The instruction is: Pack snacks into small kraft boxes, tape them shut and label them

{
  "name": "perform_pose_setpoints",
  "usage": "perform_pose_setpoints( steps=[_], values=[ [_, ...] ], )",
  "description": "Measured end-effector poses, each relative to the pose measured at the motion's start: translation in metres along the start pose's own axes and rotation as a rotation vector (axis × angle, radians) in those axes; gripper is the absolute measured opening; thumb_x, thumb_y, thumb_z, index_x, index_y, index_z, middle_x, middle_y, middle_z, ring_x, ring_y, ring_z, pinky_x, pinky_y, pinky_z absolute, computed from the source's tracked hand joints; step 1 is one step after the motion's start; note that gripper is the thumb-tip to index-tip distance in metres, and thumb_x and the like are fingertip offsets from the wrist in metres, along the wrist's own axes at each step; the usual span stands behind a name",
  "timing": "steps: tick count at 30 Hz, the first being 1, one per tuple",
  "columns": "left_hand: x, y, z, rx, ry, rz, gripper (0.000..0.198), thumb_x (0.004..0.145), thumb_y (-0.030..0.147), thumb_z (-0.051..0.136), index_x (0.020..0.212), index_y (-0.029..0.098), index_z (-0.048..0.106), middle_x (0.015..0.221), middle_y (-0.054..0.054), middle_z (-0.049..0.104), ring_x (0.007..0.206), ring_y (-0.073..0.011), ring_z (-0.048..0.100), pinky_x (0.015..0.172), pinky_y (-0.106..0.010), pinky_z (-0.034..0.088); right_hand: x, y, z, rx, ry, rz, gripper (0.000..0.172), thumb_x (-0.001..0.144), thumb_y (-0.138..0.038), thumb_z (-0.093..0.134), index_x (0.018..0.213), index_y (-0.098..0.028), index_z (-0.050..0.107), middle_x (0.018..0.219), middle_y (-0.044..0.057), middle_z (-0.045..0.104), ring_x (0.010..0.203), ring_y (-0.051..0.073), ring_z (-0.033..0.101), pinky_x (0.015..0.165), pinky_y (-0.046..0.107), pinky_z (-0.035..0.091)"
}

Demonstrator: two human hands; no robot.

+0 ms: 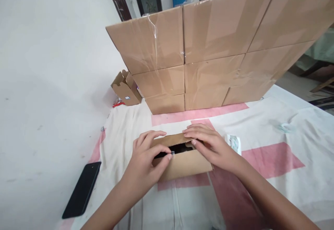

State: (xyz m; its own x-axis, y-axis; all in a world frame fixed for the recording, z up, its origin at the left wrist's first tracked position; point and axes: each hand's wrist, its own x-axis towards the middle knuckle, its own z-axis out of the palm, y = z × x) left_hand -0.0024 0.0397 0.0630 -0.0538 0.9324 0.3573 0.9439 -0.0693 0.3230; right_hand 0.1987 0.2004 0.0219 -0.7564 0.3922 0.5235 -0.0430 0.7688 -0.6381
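A small brown cardboard box (186, 165) lies in front of me on the cloth, with a dark gap along its top. My left hand (150, 153) is at the box's left end, thumb and forefinger pinched at the front edge of the gap. At those fingertips shows a tiny bluish-grey bit (172, 152), too small to name. My right hand (208, 144) grips the raised back flap (169, 139) near the right end, fingers over its far side and thumb on the near side. The inside of the box is too dark to make out.
Behind stands a wall of taped cardboard boxes (214, 49). A small open carton (127, 92) is at the back left. A black phone (82, 190) lies at left by the white wall (52, 84). A white container (233, 143) sits beyond my right wrist, a tape roll (286, 128) farther right.
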Motion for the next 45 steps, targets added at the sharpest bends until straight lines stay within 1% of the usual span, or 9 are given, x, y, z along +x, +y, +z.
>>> perform_pose_setpoints(
  steps=[4, 9, 13, 16, 24, 33, 38, 41, 45],
  values=[
    [-0.002, 0.004, 0.001, 0.073, 0.04, 0.044, 0.01, 0.092, 0.024, 0.06, 0.097, 0.026, 0.068, 0.135, -0.007, 0.06, 0.124, -0.0283, 0.05, 0.098, -0.049, 0.042, -0.003, 0.001, 0.003, 0.047, 0.028, -0.003, 0.03, 0.101, -0.02, 0.049, 0.124, -0.029, 0.066, 0.122, 0.005, 0.072, 0.122, 0.025, 0.063, 0.103, 0.048, 0.051],
    [-0.006, 0.009, 0.002, 0.178, 0.056, 0.1, 0.023, 0.091, 0.027, 0.062, 0.114, 0.025, 0.065, 0.143, -0.009, 0.055, 0.128, -0.0305, 0.047, 0.095, -0.048, 0.043, 0.0, 0.003, 0.007, 0.09, 0.073, 0.003, 0.03, 0.101, -0.017, 0.049, 0.123, -0.028, 0.067, 0.118, 0.006, 0.073, 0.119, 0.024, 0.063, 0.103, 0.049, 0.051],
    [-0.003, 0.008, 0.003, 0.101, 0.037, 0.036, 0.01, 0.093, 0.024, 0.058, 0.098, 0.025, 0.066, 0.138, -0.007, 0.058, 0.127, -0.0284, 0.048, 0.097, -0.048, 0.042, -0.002, 0.004, 0.008, 0.116, 0.065, -0.006, 0.03, 0.1, -0.016, 0.049, 0.122, -0.028, 0.067, 0.119, 0.006, 0.072, 0.119, 0.023, 0.063, 0.102, 0.048, 0.052],
    [0.0, 0.006, 0.003, 0.053, 0.017, 0.006, 0.015, 0.095, 0.021, 0.052, 0.087, 0.025, 0.064, 0.133, -0.005, 0.061, 0.123, -0.0262, 0.051, 0.096, -0.047, 0.042, -0.005, 0.004, 0.007, 0.1, 0.053, -0.016, 0.031, 0.1, -0.017, 0.049, 0.123, -0.028, 0.067, 0.121, 0.006, 0.072, 0.12, 0.025, 0.063, 0.102, 0.049, 0.052],
    [0.002, 0.003, 0.011, -0.043, -0.058, -0.062, 0.017, 0.097, 0.02, 0.046, 0.087, 0.024, 0.06, 0.119, -0.006, 0.067, 0.119, -0.0239, 0.059, 0.087, -0.04, 0.045, -0.014, 0.009, 0.004, 0.071, -0.027, -0.056, 0.037, 0.096, -0.018, 0.055, 0.129, -0.029, 0.067, 0.132, 0.006, 0.068, 0.131, 0.028, 0.056, 0.108, 0.055, 0.048],
    [0.002, -0.001, 0.026, -0.135, -0.074, -0.187, 0.015, 0.093, 0.019, 0.051, 0.085, 0.024, 0.063, 0.12, -0.006, 0.064, 0.111, -0.0232, 0.06, 0.09, -0.043, 0.049, -0.017, 0.013, 0.002, 0.024, -0.053, -0.089, 0.037, 0.094, -0.015, 0.056, 0.127, -0.027, 0.069, 0.133, 0.006, 0.068, 0.137, 0.028, 0.05, 0.11, 0.055, 0.048],
    [0.002, -0.001, 0.031, -0.143, -0.036, -0.248, 0.008, 0.091, 0.021, 0.057, 0.088, 0.024, 0.064, 0.122, -0.006, 0.062, 0.109, -0.0237, 0.058, 0.086, -0.042, 0.052, -0.018, 0.014, 0.002, 0.012, -0.05, -0.092, 0.035, 0.094, -0.015, 0.055, 0.123, -0.026, 0.071, 0.133, 0.006, 0.068, 0.136, 0.028, 0.051, 0.11, 0.056, 0.048],
    [0.002, 0.0, 0.03, -0.121, -0.005, -0.233, 0.007, 0.091, 0.022, 0.059, 0.087, 0.023, 0.064, 0.119, -0.006, 0.062, 0.105, -0.0229, 0.058, 0.082, -0.039, 0.051, -0.018, 0.013, 0.002, 0.004, -0.055, -0.088, 0.035, 0.094, -0.015, 0.055, 0.123, -0.026, 0.071, 0.133, 0.005, 0.069, 0.136, 0.028, 0.051, 0.109, 0.054, 0.048],
    [-0.003, 0.005, 0.03, 0.011, 0.074, -0.1, 0.011, 0.093, 0.017, 0.058, 0.088, 0.023, 0.066, 0.119, -0.004, 0.066, 0.101, -0.0204, 0.057, 0.084, -0.037, 0.046, -0.021, 0.014, 0.002, -0.001, -0.079, -0.085, 0.039, 0.09, -0.019, 0.06, 0.128, -0.025, 0.068, 0.136, 0.006, 0.067, 0.139, 0.029, 0.049, 0.111, 0.054, 0.046]
  ],
)
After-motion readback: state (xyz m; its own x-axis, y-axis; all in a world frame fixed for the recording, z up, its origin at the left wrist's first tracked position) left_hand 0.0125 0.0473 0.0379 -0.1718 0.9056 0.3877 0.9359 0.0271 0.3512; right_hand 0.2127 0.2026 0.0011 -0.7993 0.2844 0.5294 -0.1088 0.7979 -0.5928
